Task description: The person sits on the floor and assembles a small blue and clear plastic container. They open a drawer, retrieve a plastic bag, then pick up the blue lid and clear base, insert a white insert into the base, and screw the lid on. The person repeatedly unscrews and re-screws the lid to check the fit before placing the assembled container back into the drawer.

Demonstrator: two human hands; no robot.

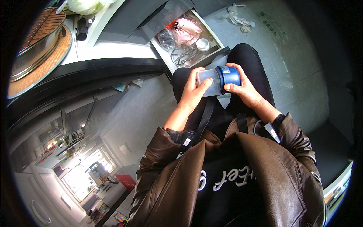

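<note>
Above my lap I hold a jar lying on its side, with a translucent body (215, 86) and a blue lid (231, 75). My left hand (191, 92) wraps round the translucent body, thumb across its near side. Round the blue lid, at the other end, the fingers and thumb of my right hand (247, 90) are closed. Lid and body are together. Just beyond my knees stands a pulled-out drawer (217, 56). In it lie a pinkish plastic bag (188, 32), clear crumpled plastic (165, 39), dark thin tangled pieces (180, 57) and a round white container (202, 44).
At the upper left, a white counter (113, 51) bears a round metal pan (41, 45) on a woven mat (62, 56), a black object (81, 29) and a pale green vegetable (85, 5). Crumpled white plastic (237, 15) lies on the grey floor (298, 60).
</note>
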